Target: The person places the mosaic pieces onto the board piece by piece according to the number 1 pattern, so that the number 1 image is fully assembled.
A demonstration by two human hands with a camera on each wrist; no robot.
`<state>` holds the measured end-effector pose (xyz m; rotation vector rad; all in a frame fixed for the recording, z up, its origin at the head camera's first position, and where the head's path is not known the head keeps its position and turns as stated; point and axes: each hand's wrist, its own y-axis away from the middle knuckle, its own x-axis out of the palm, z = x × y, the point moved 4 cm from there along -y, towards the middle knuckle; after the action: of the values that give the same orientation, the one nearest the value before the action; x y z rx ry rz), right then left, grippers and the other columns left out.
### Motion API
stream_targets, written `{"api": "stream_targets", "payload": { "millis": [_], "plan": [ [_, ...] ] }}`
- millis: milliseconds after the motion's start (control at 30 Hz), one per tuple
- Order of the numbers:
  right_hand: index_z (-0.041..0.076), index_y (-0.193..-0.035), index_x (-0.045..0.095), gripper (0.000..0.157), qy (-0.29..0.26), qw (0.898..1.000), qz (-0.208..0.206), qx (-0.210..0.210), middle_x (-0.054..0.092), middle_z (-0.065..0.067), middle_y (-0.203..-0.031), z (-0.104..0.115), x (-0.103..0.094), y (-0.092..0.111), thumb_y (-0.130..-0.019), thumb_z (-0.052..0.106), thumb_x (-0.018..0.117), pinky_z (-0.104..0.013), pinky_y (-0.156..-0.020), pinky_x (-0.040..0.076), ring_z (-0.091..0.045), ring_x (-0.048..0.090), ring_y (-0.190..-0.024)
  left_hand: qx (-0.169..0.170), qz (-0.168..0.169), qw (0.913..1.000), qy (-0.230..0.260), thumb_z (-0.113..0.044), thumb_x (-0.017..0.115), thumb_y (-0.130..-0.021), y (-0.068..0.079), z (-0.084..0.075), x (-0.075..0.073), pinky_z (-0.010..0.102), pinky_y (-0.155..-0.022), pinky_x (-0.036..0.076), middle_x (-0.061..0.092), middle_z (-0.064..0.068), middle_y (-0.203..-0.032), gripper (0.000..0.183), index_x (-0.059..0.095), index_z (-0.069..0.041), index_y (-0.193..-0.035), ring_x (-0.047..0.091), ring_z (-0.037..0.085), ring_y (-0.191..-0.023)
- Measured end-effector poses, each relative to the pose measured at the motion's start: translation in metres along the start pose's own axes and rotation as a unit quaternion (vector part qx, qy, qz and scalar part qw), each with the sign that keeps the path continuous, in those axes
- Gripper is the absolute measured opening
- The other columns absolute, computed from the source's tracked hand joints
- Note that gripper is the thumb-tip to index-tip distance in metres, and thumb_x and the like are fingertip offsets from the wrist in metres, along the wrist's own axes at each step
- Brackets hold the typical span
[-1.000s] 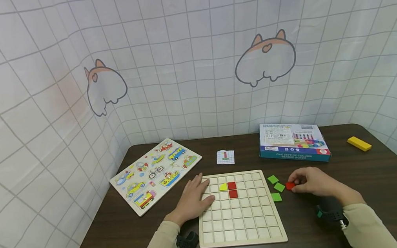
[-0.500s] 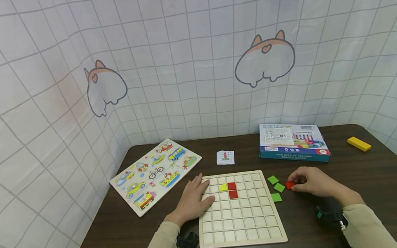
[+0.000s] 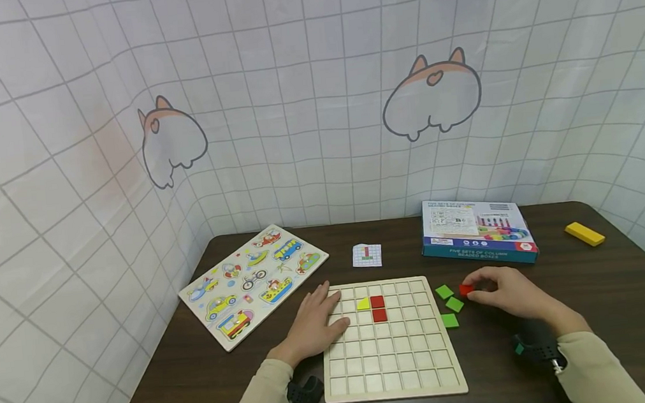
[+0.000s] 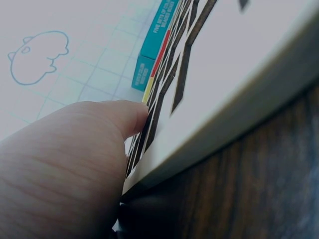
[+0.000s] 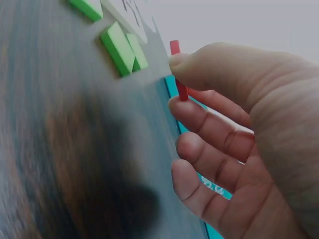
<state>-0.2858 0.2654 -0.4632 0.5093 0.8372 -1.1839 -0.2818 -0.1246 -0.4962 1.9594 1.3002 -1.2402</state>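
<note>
Right of the board (image 3: pixel 394 346), the right hand (image 3: pixel 506 292) is pinching a red tile (image 3: pixel 464 290), fingertip-only grip risking slippage; board-left, the left hand (image 3: pixel 311 325) is lying uncurled.

A vehicle-picture puzzle board (image 3: pixel 255 287) is lying aslant on the dark wooden table (image 3: pixel 624 293); a "Column Beaded Boxes" carton (image 3: pixel 477 233) is resting left of a yellow block (image 3: pixel 585 233); gridded cloth (image 3: pixel 302 101) printed with corgi rears (image 3: pixel 431 99) is hanging behind.
</note>
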Motion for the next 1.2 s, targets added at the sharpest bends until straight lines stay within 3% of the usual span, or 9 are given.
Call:
{"api": "stream_targets", "payload": {
  "millis": [300, 600, 1200],
  "plan": [
    [0.011, -0.111, 0.072, 0.028, 0.002, 1.0, -0.018, -0.026, 0.067, 0.001, -0.099, 0.011, 0.008, -0.004, -0.088, 0.027, 0.074, -0.023, -0.057, 0.045, -0.011, 0.051, -0.071, 0.005, -0.002, 1.0, 0.006, -0.044, 0.054, -0.098, 0.001, -0.002, 0.0, 0.05, -0.12, 0.009, 0.019, 0.015, -0.161, 0.063, 0.042, -0.01, -0.149, 0.014, 0.031, -0.149],
    [0.015, -0.106, 0.073, 0.019, 0.023, 0.998, -0.031, -0.059, 0.065, 0.005, -0.098, 0.025, 0.022, -0.01, -0.088, 0.022, 0.074, -0.023, -0.06, 0.047, -0.011, 0.05, -0.074, 0.002, -0.004, 1.0, 0.007, -0.044, 0.055, -0.097, 0.002, -0.002, 0.0, 0.051, -0.12, 0.009, 0.02, 0.016, -0.161, 0.063, 0.042, -0.01, -0.149, 0.014, 0.031, -0.149],
    [0.015, -0.111, 0.071, 0.024, 0.009, 0.997, 0.006, -0.078, 0.06, 0.009, -0.093, 0.071, 0.049, -0.016, -0.089, 0.023, 0.073, -0.023, -0.059, 0.043, -0.01, 0.049, -0.073, -0.001, 0.003, 1.0, -0.006, -0.044, 0.053, -0.098, 0.0, -0.002, 0.0, 0.05, -0.121, 0.009, 0.015, 0.017, -0.162, 0.064, 0.04, -0.009, -0.15, 0.012, 0.029, -0.15]
  ]
}}
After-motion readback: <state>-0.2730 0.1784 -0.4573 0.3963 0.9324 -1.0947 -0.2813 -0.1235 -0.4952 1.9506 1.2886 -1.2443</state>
